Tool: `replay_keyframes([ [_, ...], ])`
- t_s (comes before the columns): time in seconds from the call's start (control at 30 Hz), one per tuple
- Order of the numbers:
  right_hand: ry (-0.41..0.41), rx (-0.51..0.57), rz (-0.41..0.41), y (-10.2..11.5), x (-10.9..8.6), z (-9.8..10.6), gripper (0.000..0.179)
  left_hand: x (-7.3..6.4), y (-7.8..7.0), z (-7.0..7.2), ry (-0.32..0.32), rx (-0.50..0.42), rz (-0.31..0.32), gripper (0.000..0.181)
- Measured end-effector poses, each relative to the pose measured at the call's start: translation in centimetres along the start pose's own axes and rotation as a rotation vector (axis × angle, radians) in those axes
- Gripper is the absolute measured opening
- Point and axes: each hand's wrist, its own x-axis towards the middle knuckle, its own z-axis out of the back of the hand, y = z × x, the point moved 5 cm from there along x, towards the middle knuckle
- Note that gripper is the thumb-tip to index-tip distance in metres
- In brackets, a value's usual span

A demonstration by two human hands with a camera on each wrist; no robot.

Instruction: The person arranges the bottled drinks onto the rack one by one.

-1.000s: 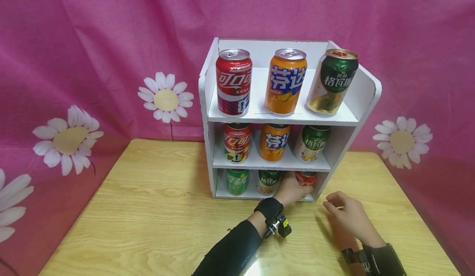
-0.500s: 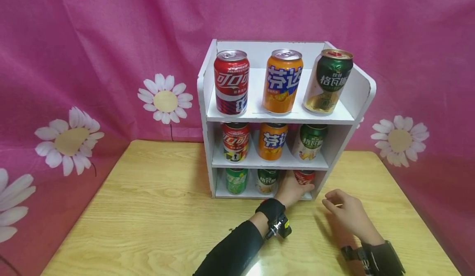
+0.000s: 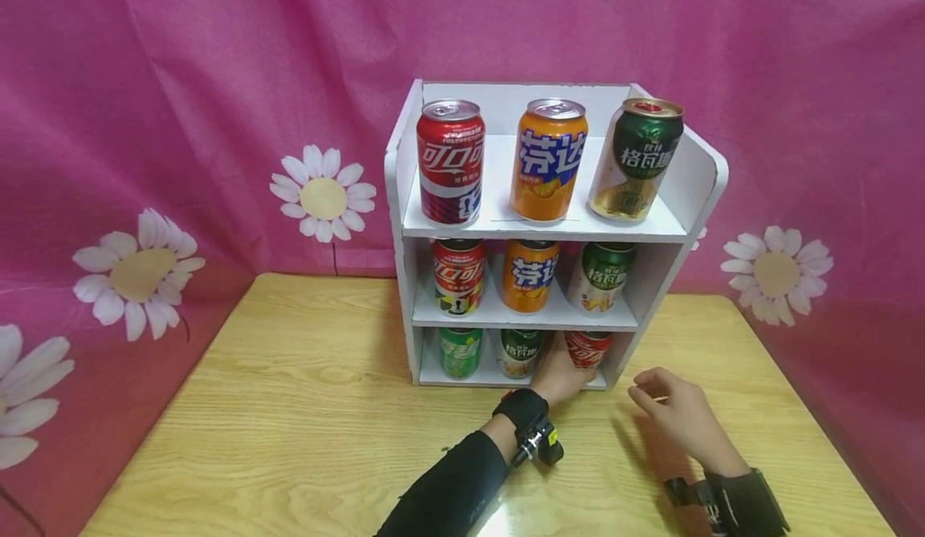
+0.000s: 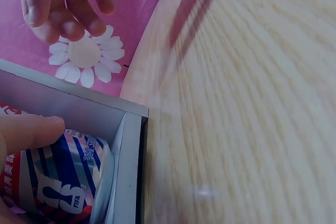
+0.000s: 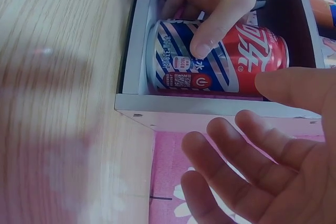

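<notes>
In the head view my left hand (image 3: pixel 562 375) reaches into the bottom right of the white shelf (image 3: pixel 527 384) and grips a red cola can (image 3: pixel 588 347). Its thumb lies across the can's blue striped lower part in the right wrist view, while its other fingers are largely hidden behind the can. That can (image 5: pixel 252 59) stands upright on the bottom board, close to the shelf's right side wall. Just outside this wall, over the table, my right hand (image 3: pixel 679 415) holds nothing, its fingers loosely bent. A green kvass can (image 3: pixel 519 352) is left of the gripped can.
A green soda can (image 3: pixel 460 352) stands at the bottom left. Cola, orange soda and kvass cans fill the two upper levels, including an orange can (image 3: pixel 549 160) on top. A pink flowered cloth (image 3: pixel 217 79) hangs behind the wooden table (image 3: pixel 289 408).
The left thumb has shifted left and down on the cola can, uncovering more of its red front. The right hand stays where it was. The head view has drifted slightly.
</notes>
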Motion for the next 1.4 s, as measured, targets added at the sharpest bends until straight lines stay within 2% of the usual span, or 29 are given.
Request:
replay_keyframes([
  [0.03,-0.005,0.0,0.007,0.0,0.0,0.0,0.023,1.4,1.9,-1.8,0.0,0.026,0.052,0.081],
  [0.07,-0.011,0.001,0.014,0.0,-0.1,0.0,0.023,2.2,3.0,-2.9,0.011,0.026,0.088,0.084],
  [0.1,-0.015,0.003,0.019,0.0,-0.2,0.0,0.022,3.0,4.2,-4.1,-0.011,0.04,0.101,0.087],
  [0.17,-0.022,0.002,0.022,0.0,-0.3,-0.1,0.021,3.6,5.2,-4.8,-0.005,0.035,0.102,0.089],
  [0.3,-0.017,0.001,0.01,-0.2,-0.5,-0.1,0.022,3.6,5.5,-4.9,-0.012,0.033,0.085,0.088],
  [0.53,-0.011,-0.002,0.005,-0.2,-0.4,-0.1,0.023,3.3,5.1,-4.8,-0.083,0.136,0.077,0.093],
  [0.7,-0.014,-0.008,0.029,0.0,-0.2,-0.1,0.021,3.4,5.1,-4.8,-0.106,0.124,0.069,0.094],
  [0.87,-0.009,-0.007,0.018,0.1,-0.1,0.0,0.022,3.6,5.4,-4.8,-0.068,0.068,0.057,0.095],
  [0.97,0.0,-0.009,0.003,0.0,-0.2,0.0,0.022,3.7,5.6,-5.1,-0.025,0.045,0.073,0.096],
  [1.1,0.001,-0.006,-0.002,0.0,-0.2,-0.1,0.022,3.8,6.0,-5.3,0.003,0.039,0.092,0.096],
  [1.3,-0.003,0.002,-0.005,0.0,-0.2,-0.1,0.023,4.1,6.4,-5.4,-0.001,0.045,0.107,0.093],
  [1.4,0.012,0.001,-0.024,-0.3,-0.4,-0.3,0.024,3.7,6.0,-5.4,-0.04,0.098,0.061,0.09],
])
